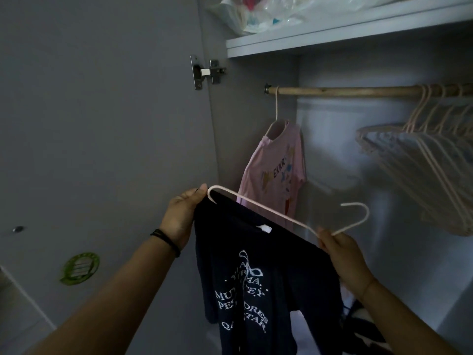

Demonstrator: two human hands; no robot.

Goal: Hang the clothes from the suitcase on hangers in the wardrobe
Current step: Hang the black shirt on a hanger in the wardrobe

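We hold the pale hanger [258, 208] low in the frame's centre, the navy printed T-shirt [256, 278] draped on it: left hand [179, 216] pinching shirt and hanger end, right hand [340, 254] gripping below the hook. Next, we judge, lift the hook onto the wooden rail [345, 91] beside the 1 pink T-shirt [279, 170].

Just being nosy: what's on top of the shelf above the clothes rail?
On the shelf lie crumpled plastic bags, clear and white, with bits of red and blue showing through. What they hold is hidden, and the shelf's back is out of view.
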